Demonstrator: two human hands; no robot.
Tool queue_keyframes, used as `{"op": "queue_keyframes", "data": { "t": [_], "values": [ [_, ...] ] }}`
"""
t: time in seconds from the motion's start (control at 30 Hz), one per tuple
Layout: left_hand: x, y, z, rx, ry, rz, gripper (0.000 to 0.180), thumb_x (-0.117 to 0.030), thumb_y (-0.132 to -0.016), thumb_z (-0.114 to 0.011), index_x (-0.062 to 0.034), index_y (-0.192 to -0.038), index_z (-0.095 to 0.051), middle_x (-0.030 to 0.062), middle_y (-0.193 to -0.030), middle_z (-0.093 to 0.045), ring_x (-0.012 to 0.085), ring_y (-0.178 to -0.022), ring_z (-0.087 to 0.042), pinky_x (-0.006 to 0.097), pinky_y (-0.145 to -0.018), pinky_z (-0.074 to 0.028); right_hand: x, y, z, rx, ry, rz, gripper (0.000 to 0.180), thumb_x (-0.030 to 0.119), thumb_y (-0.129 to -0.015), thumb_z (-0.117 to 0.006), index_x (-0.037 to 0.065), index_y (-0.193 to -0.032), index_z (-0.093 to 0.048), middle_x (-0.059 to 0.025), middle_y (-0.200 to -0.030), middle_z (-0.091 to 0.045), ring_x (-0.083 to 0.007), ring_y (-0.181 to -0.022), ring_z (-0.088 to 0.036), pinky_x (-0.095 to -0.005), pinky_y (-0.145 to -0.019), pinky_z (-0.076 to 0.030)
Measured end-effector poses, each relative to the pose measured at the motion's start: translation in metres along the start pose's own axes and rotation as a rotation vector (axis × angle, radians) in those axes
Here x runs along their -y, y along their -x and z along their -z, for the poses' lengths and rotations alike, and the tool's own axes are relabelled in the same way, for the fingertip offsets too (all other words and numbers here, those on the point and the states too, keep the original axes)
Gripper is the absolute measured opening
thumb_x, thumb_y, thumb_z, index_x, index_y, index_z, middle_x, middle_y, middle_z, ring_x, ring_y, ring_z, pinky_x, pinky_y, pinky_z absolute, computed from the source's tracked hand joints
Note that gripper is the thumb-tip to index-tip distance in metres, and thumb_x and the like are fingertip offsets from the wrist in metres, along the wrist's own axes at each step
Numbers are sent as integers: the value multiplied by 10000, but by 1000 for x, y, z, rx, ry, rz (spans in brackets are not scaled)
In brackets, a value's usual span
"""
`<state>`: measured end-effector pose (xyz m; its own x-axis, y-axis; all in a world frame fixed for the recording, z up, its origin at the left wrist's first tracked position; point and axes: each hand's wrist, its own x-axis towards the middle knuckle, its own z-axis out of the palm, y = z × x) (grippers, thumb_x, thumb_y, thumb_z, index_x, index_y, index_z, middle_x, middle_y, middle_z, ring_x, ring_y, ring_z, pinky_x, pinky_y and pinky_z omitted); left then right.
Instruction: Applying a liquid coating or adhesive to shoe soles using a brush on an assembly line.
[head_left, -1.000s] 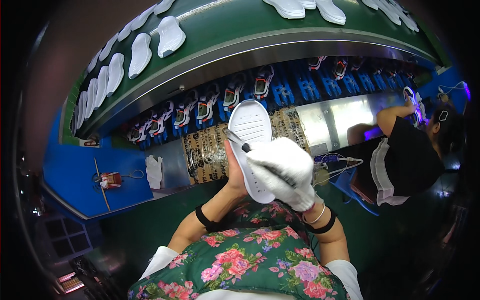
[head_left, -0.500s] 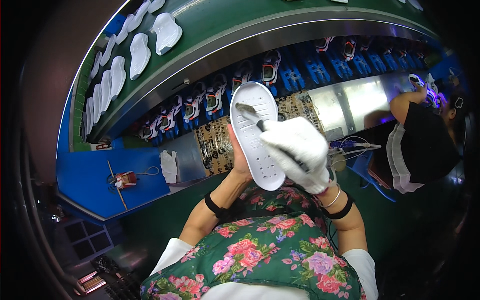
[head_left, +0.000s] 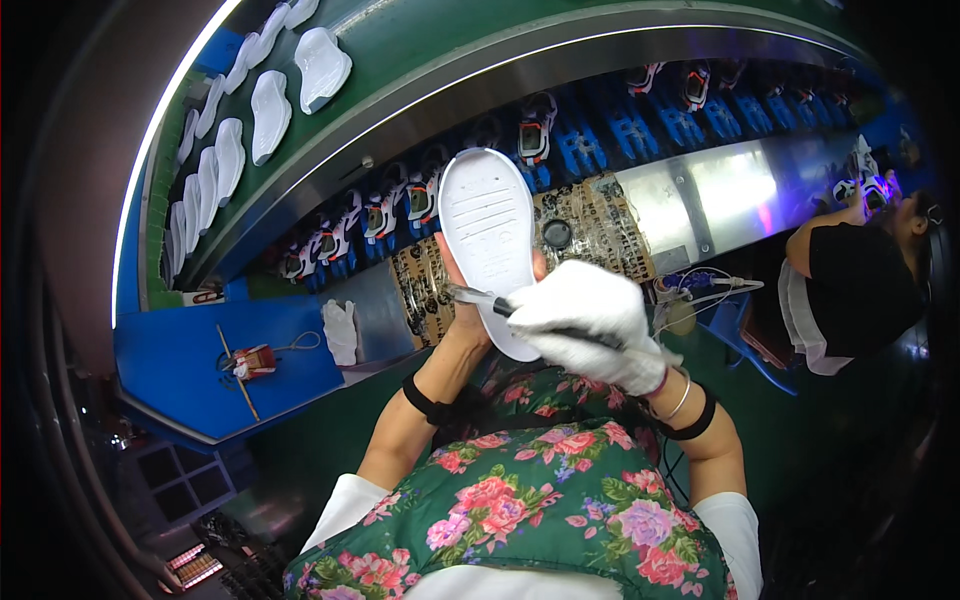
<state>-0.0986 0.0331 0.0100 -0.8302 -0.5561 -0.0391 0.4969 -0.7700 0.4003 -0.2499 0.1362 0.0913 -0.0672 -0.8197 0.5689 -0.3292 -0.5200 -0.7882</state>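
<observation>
A white shoe sole (head_left: 488, 225), grooved across the upper part, is held up in front of me with its hollow side facing me. My bare left hand (head_left: 468, 322) grips it from beneath, the fingertips showing at both edges. In my right hand (head_left: 590, 325), which wears a white knitted glove, is a brush (head_left: 484, 298) with a dark handle and a metal ferrule. The brush head crosses the lower part of the sole and reaches its left edge. Whether the bristles touch the sole, I cannot tell. Behind the sole, a small round black dish (head_left: 557, 234) rests on taped cardboard.
Several sneakers (head_left: 382, 217) stand on blue holders along the line ahead. White soles (head_left: 270, 115) lie on the green belt (head_left: 400, 60) above. A white glove (head_left: 340, 332) and a red box (head_left: 252, 361) are at the left. A co-worker (head_left: 850, 290) handles a shoe at the right.
The brush has come down from the sole's upper part to its lower left edge. The sole has shifted slightly up and left, uncovering the black dish. The co-worker's shoe has moved.
</observation>
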Motion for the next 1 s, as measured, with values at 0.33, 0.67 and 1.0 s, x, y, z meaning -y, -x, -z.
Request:
{"op": "queue_keyframes", "data": {
  "t": [0.33, 0.67, 1.0],
  "values": [
    [-4, -7, -6, -32, 24, 67, 1085, -1014, -723, -288, 5, -973, -568, 129, -801, -605, 239, -732, -564, 355, -666, -497, 3, 9, 4, 1, -52, -51, 191, 18, -747, -786, 57, -933, -778, -109, -928, -761, -259, -809, -724, -353, -744, -558],
    [-10, -15, 0, -46, 17, -41, 1054, -979, -778, -228, -61, -1187, -546, 129, -865, -584, 237, -697, -534, 385, -655, -466, -2, 23, 5, -19, 18, -7, 248, 10, -738, -804, 67, -976, -762, -109, -977, -751, -247, -818, -707, -344, -720, -553],
    [-31, -27, 14, 51, 27, 224, 1075, -941, -817, -218, -99, -1434, -475, 211, -965, -619, 341, -718, -659, 419, -630, -536, -8, 26, 0, 75, -18, -10, 224, 35, -744, -806, 67, -961, -761, -100, -963, -752, -252, -823, -711, -347, -714, -561]
  ]
}}
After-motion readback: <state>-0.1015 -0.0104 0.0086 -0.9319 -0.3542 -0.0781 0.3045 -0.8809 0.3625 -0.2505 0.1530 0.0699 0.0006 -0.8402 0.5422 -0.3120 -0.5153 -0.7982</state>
